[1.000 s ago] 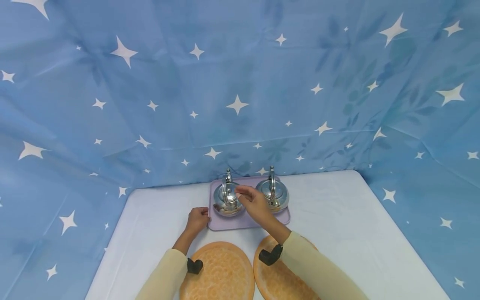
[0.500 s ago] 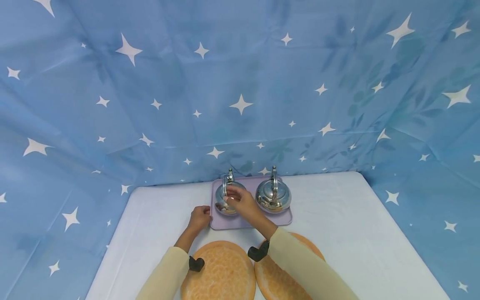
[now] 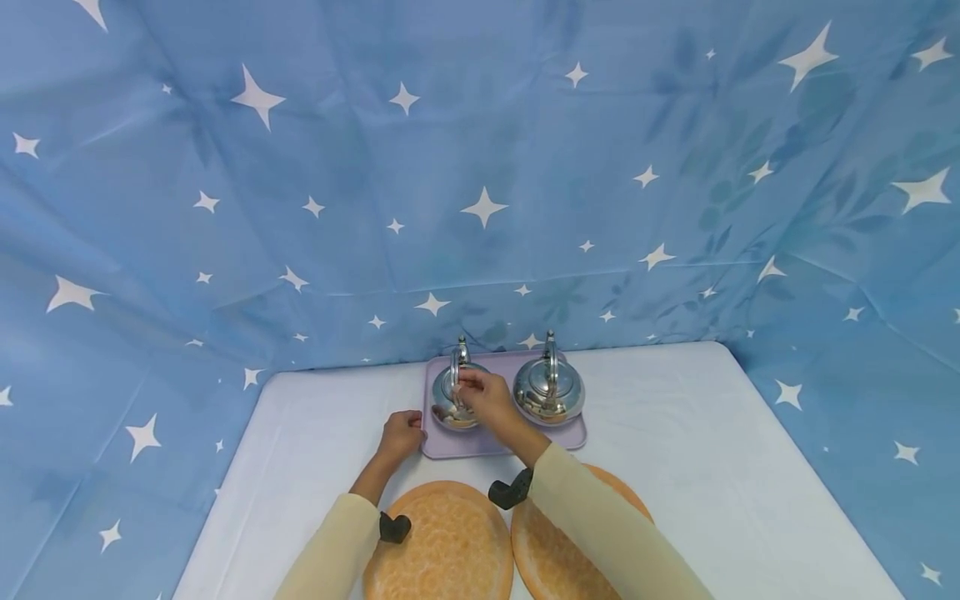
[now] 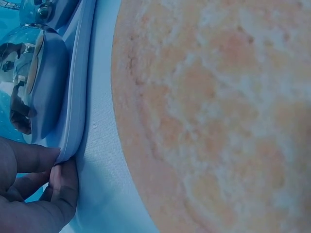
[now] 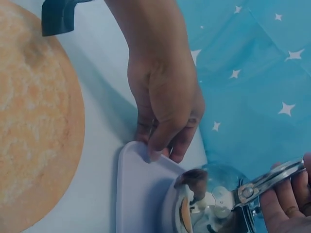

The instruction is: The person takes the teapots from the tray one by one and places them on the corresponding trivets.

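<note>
The right hand [image 3: 486, 400] curls its fingers round the left kettle [image 3: 452, 406] handle; best lift straight while the left hand [image 3: 401, 435] pinches the tray [image 3: 501, 443] corner.

Upright shiny kettle [image 3: 453, 398] on lilac tray [image 3: 501, 442]

No readable text, labels, brand names, numbers or signs appear in any view. The only markings are a pattern of white stars printed on the blue cloth backdrop [image 3: 480, 167] behind my tabletop, and these spell nothing.
</note>
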The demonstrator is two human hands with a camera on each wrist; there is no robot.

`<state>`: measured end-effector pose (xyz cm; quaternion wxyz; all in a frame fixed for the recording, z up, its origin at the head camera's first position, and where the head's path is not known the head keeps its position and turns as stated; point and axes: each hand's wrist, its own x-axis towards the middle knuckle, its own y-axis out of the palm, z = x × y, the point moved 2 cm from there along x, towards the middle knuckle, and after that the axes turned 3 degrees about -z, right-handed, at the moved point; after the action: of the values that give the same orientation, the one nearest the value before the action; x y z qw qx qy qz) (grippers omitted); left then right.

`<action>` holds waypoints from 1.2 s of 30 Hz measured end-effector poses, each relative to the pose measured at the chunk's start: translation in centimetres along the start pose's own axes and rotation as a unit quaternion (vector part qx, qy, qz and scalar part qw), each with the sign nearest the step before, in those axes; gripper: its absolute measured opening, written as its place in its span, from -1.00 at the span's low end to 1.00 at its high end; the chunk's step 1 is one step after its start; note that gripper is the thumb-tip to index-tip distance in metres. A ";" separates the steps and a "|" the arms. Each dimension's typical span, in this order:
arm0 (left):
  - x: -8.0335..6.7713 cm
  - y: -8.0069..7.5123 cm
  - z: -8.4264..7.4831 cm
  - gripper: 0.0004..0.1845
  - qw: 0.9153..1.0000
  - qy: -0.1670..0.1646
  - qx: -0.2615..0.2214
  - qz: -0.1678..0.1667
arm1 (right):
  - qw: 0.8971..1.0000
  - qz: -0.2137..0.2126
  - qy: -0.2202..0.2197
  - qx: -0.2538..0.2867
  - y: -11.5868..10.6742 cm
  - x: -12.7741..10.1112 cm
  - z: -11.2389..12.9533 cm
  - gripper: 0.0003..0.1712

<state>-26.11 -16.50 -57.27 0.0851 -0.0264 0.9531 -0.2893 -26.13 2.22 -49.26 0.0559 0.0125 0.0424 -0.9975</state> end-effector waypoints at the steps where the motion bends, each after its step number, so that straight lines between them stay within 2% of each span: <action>1: 0.0 0.0 0.0 -0.53 1.000 0.001 0.001 0.001 | 1.000 0.001 0.003 0.006 0.0 0.1 -0.1 -0.64; 3: 0.1 0.0 -0.1 -0.54 1.000 0.003 0.003 0.004 | 1.000 0.000 0.011 0.015 -0.2 0.3 -0.2 -0.68; 13: 0.0 0.1 -0.3 -0.52 1.000 -0.008 0.001 0.016 | 1.000 0.005 -0.010 0.003 -0.5 0.0 0.2 -0.73; 20: 0.2 0.1 0.0 -0.53 1.000 -0.011 0.000 0.022 | 1.000 0.012 -0.016 -0.010 -0.7 -0.5 0.4 -0.83; 33: 0.2 -0.3 0.6 -0.55 1.000 0.002 -0.008 0.021 | 0.996 0.075 -0.051 -0.015 -0.9 -3.9 2.6 -0.82; 36: 0.2 -0.3 0.5 -0.56 1.000 -0.005 -0.008 0.022 | 0.994 0.088 -0.058 -0.015 -1.0 -5.0 2.8 -0.82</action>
<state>-26.18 -17.06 -57.55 0.0957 -0.0072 0.9555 -0.2791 -21.34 3.52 -46.24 0.1455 -0.0424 0.0528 -0.9870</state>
